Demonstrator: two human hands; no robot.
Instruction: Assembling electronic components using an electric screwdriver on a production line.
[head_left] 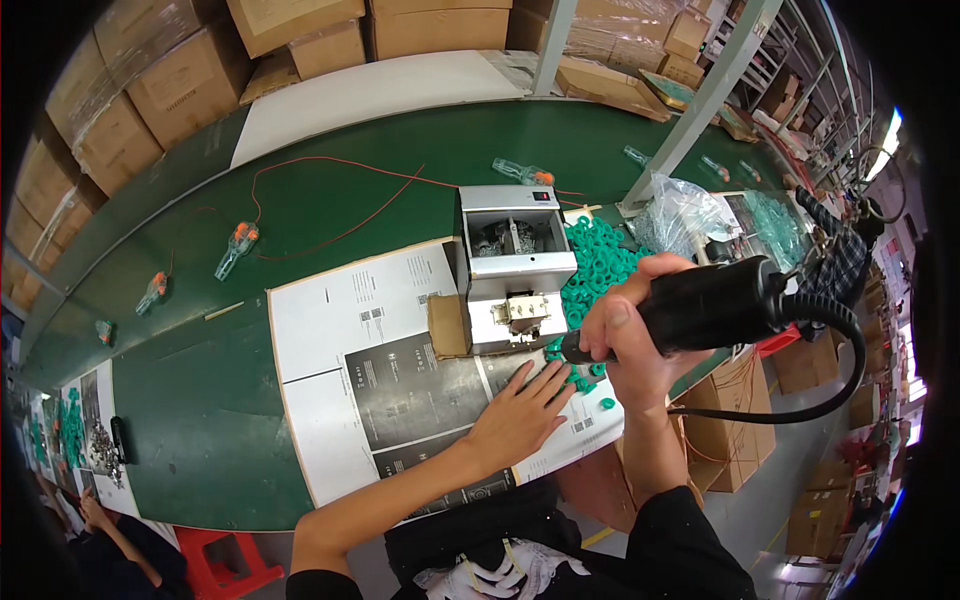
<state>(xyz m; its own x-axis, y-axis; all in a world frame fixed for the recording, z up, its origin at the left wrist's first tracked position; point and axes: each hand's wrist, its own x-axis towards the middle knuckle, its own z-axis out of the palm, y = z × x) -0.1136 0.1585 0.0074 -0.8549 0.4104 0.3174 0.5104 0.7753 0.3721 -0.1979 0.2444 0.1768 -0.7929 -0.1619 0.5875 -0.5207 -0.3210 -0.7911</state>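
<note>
My right hand is wrapped round a black electric screwdriver, its tip pointing left toward the front of a silver screw feeder. A thick coiled black cord hangs from the tool's back end. My left hand lies palm down with fingers stretched out on the printed sheet, just in front of the feeder. Beside its fingertips are a few loose green ring-shaped parts. A larger heap of these green rings lies along the feeder's right side. Whether the left fingertips touch a part, I cannot tell.
A brown cardboard piece stands against the feeder's left side. Clear tubes with orange ends and a red wire lie on the green table. A plastic bag sits at right. Another person's hands show at far left.
</note>
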